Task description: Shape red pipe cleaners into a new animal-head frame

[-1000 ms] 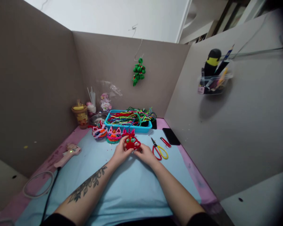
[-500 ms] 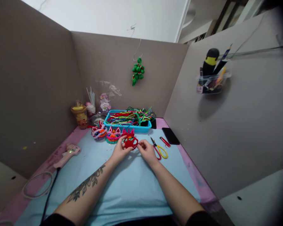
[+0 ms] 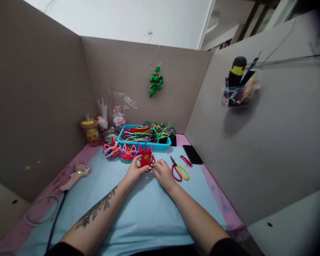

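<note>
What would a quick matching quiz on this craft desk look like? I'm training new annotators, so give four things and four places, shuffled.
Things:
1. scissors
2. glue gun
3. green ornament
4. phone

Places:
A. hanging on the back wall
B. by the right wall
C. just right of the right hand
D. on the pink mat, left

Pairs: 1-C, 2-D, 3-A, 4-B

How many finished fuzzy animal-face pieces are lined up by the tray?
3: pink-and-white face leftmost, pink-and-teal face middle, magenta face rightmost, partly hidden behind the red piece in the hands.
</note>
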### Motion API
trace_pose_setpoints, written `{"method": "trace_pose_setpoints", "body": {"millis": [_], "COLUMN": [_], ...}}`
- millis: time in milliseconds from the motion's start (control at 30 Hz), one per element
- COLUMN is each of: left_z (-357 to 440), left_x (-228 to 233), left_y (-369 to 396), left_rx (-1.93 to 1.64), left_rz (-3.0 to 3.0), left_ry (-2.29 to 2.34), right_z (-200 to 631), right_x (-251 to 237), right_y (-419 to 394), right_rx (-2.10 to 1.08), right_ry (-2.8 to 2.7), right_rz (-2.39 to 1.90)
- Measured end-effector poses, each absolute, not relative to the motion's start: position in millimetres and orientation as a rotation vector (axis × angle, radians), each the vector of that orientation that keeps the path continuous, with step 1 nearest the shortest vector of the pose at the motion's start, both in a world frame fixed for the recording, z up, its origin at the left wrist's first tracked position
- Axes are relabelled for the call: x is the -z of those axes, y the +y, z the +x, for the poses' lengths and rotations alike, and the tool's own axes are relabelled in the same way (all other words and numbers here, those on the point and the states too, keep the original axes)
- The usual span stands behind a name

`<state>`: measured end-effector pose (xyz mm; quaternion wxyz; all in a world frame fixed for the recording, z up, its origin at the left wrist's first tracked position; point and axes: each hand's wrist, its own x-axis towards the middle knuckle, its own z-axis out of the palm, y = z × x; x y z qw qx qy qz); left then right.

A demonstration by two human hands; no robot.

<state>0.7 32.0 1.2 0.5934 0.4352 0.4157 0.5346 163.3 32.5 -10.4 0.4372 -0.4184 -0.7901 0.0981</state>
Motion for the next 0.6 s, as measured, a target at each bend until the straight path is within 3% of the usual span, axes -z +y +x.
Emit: {"method": "trace_pose_setpoints", "body": {"millis": [200, 433, 600], "left_z": [0, -8, -7], "left_x": [-4, -3, -2], "left_y": [32, 39, 38], "left_rx": [-1.240, -1.320, -1.271], "left_rz": [0.993, 0.910, 0.935], "left_ry": [1.015, 1.104, 1.109], "right_z": [164, 165, 168], "right_x": [5, -9, -9], "right_y": [30, 24, 26], "right_rx": [-0.363, -0.843, -0.919], "right_ry": [-1.925, -1.971, -1.913], "right_rz": [-0.957, -0.789, -0.762]}}
